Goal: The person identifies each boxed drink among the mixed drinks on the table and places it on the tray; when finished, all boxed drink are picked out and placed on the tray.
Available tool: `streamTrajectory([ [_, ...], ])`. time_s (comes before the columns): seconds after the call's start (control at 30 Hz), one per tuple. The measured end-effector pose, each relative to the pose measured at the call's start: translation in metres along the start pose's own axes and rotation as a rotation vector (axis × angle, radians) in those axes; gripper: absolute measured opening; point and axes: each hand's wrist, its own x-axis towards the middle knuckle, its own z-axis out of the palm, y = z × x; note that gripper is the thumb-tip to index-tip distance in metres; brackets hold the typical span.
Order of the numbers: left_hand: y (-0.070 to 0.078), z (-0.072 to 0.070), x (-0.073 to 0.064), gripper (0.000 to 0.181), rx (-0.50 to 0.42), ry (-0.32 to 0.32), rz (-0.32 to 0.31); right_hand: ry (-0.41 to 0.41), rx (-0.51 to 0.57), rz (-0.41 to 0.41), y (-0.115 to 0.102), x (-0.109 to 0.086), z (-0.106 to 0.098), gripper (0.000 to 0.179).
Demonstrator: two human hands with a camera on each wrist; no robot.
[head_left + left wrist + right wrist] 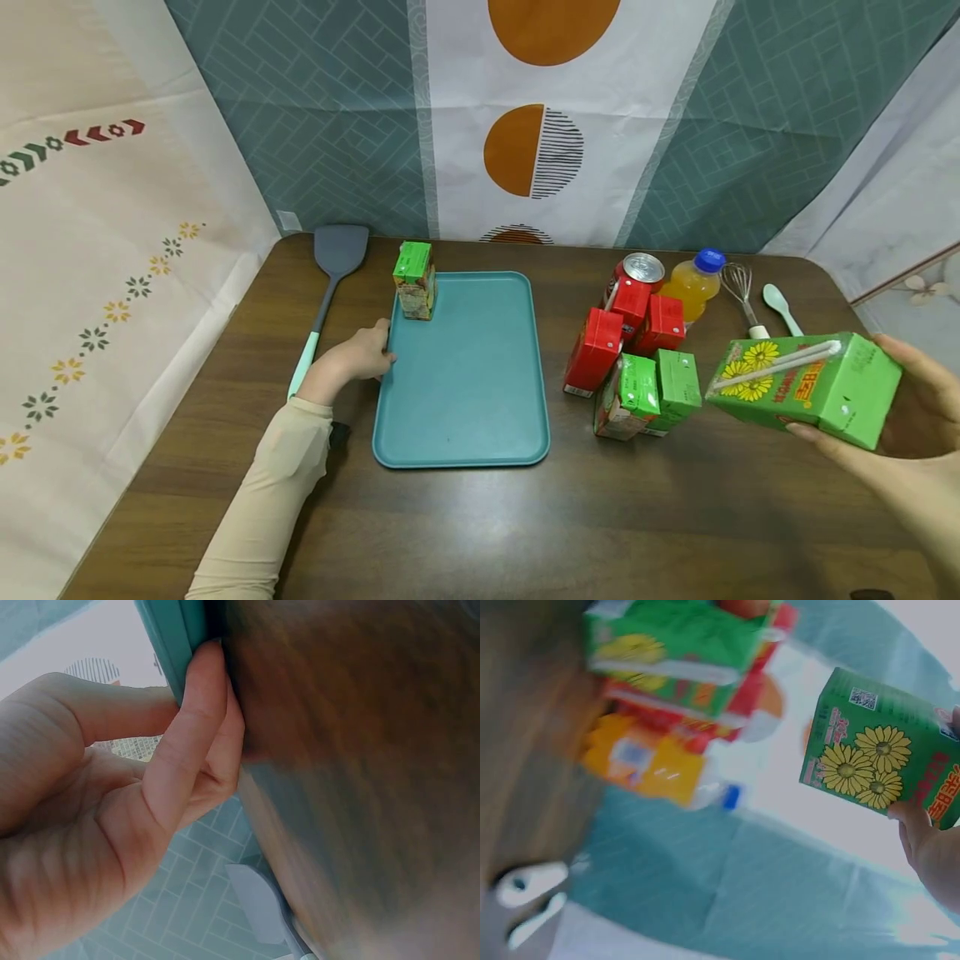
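Note:
My left hand point(366, 353) pinches the left rim of a teal tray point(465, 383), thumb on top and fingers against the outer side in the left wrist view. A green drink carton point(414, 282) stands upright on the tray's back left corner. My right hand point(918, 417) grips another green drink carton point(802, 387) in the air at the right, thumb below and fingers at its end. Yellow flowers are printed on it, and a wrapped straw point(780, 367) runs along its face. In the right wrist view the same carton point(877, 750) lies tilted between thumb and fingers.
Right of the tray cluster red cartons point(595, 350), green cartons point(628, 396), a red can point(637, 271) and an orange juice bottle point(690, 287). Behind the held carton lie a whisk point(742, 292) and a light spoon point(782, 308). A grey spatula point(339, 250) lies left of the tray.

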Motion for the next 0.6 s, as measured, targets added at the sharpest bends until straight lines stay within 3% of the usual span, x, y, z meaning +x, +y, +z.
streamTrajectory([
  [0.2,0.001,0.001,0.002,0.065,0.005,0.004,0.008,0.149,0.029,-0.071,0.003,0.009,0.043,0.087],
  [0.33,0.001,0.002,0.003,0.065,-0.001,0.0,0.006,0.116,0.081,-0.113,0.021,0.021,0.074,0.083],
  [0.47,0.0,0.002,0.002,0.066,-0.007,-0.008,-0.002,0.023,0.02,-0.038,0.043,0.03,0.104,0.083],
  [0.6,-0.001,0.0,0.001,0.066,-0.003,-0.005,0.005,-0.029,-0.058,0.101,0.062,0.039,0.135,0.083],
])
